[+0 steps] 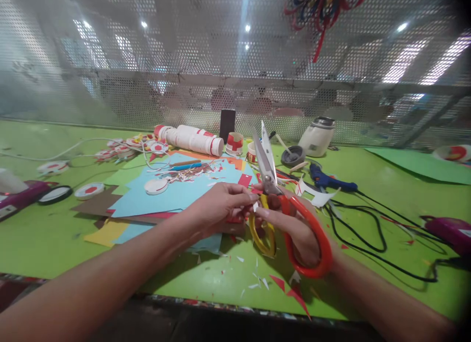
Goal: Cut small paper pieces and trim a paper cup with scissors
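My right hand (296, 229) holds a large pair of scissors (265, 172), its orange loop around part of the hand. The blades point up and stand slightly apart; the other loop is yellow. My left hand (219, 207) pinches a small white scrap of paper (255, 206), which fingers of the right hand also touch. A bit of red paper shows by the left fingertips. Beneath the left hand lies a pile of coloured paper sheets (136, 199), light blue on top. Small red and white snippets (277, 282) are scattered on the green table (176, 278) below the hands.
White paper discs with red patterns (158, 148) and a row of stacked white cups (195, 140) lie at the back left. A blue glue gun (331, 179) with a black cord, a grey bowl (293, 155) and a white jar (317, 137) are on the right. Perforated metal stands behind.
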Demonstrator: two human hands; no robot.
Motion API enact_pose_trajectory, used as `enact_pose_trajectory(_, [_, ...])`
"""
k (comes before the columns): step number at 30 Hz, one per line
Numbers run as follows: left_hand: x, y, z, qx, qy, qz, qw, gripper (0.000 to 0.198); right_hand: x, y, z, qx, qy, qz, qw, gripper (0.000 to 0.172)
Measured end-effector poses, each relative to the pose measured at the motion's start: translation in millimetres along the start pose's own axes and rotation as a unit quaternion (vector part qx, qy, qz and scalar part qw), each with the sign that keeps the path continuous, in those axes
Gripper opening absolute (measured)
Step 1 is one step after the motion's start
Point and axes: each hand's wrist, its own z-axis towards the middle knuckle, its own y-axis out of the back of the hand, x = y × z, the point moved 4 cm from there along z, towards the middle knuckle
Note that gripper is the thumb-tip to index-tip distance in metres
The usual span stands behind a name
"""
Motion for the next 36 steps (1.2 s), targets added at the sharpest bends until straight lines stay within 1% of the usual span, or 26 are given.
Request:
enact_pose_trajectory(3, [1.3,1.0,-1.5,-0.009,0.005,-0.006,1.0,0.021,-4.2,-2.4,-1.8,-0.008,-0.028,0.046,0.999,0.034])
enact_pose_trajectory(7, [1.7,3.3,-2.7,-0.005,0.005,-0.005,1.0,0.019,-10.2,-6.6,-3.7,0.003,-0.059,0.076,0.995,0.035])
enact_pose_trajectory(14, [2.3,6.6,-0.4,0.033,0.023,-0.061,0.997,0.015,-12.9,-7.6,-0.5,-0.011,-0.096,0.113,0.989,0.015])
enact_pose_trajectory(18, [4.2,6.3,0.3,0.053,0.023,-0.076,0.995,0.017,-9.0,-11.8,2.3,0.002,-0.118,0.121,0.986,0.007])
enact_pose_trajectory(21, [4.9,6.5,0.4,0.056,0.009,-0.072,0.996,0.015,-7.1,-13.4,3.7,0.012,-0.123,0.116,0.986,0.004])
enact_pose_trajectory(26, [5.4,8.9,0.2,0.032,0.005,-0.051,0.998,0.012,-8.0,-14.0,5.4,0.036,-0.122,0.109,0.986,0.005])
enact_pose_trajectory(30, [3.6,8.0,-0.2,0.045,-0.009,-0.035,0.998,0.011,-9.6,-12.4,9.2,0.032,-0.099,0.107,0.989,0.007])
enact_pose_trajectory(33, [3.4,7.6,-0.8,0.042,-0.008,-0.034,0.999,0.011,-12.6,-11.3,10.2,0.037,-0.09,0.101,0.99,0.009])
enact_pose_trajectory(36, [5.4,7.6,-1.9,0.02,0.02,-0.027,0.999,0.014,-16.0,-10.6,7.9,0.042,-0.091,0.093,0.991,0.012])
